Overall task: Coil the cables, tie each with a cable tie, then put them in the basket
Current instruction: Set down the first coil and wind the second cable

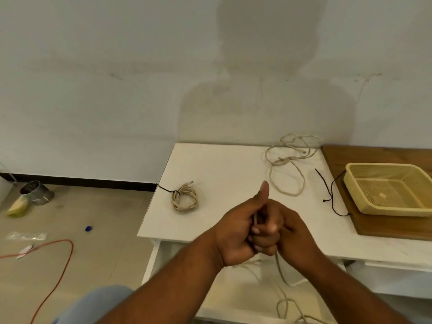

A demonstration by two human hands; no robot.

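White table (222, 164) against a bare grey wall (117, 78).

A bare white wall (117, 78) fills the upper frame, a soft shadow at its centre. A black baseboard (81, 181) meets the beige tiled floor (105, 230) lower left. A white table (222, 169) stands right of centre.

Left hand (236, 232): fist closed, thumb raised upright, pressed against the right hand.
Right hand (292, 235): fingers curled shut, interlocked with the left.
Forearms: bare, converging.
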